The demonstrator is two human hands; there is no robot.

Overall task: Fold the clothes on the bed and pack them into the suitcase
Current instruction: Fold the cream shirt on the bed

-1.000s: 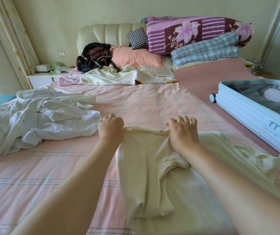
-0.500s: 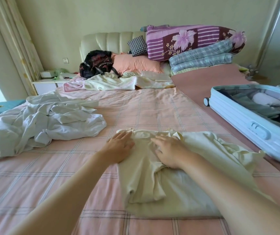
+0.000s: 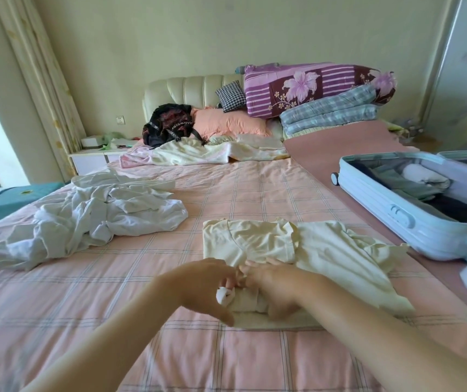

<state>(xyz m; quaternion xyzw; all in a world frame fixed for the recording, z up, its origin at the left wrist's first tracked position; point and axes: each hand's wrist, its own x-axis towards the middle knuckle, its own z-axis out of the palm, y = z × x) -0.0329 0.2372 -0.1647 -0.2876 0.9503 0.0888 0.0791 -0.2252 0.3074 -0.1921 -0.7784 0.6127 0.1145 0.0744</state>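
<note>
Cream garment (image 3: 254, 244) lies part-folded on the pink checked bed (image 3: 57, 306), spread flat in the middle foreground with its loose right side trailing off toward four o'clock. Both hands meet at its near edge, at six o'clock of the cloth, where the fabric is bunched into a small roll. The left hand (image 3: 201, 287) has its fingers curled and pinches a pale fold of that roll between thumb and fingertips. The right hand (image 3: 277, 290) sits close against it, fingers bent down over the same roll. Blur makes it hard to be sure, but it seems to grip the cloth rather than merely press it. At three o'clock of the garment, near but apart from it, the light blue suitcase (image 3: 390, 222) lies open on a plain pink cover, with folded grey and white clothes inside. At ten o'clock a heap of white clothes (image 3: 108, 213) lies crumpled on the sheet. At twelve o'clock, by the headboard, are a rumpled pale blanket (image 3: 204, 154), a black bag (image 3: 170, 125), a peach pillow (image 3: 229, 125) and a purple floral quilt (image 3: 311, 86).
</note>
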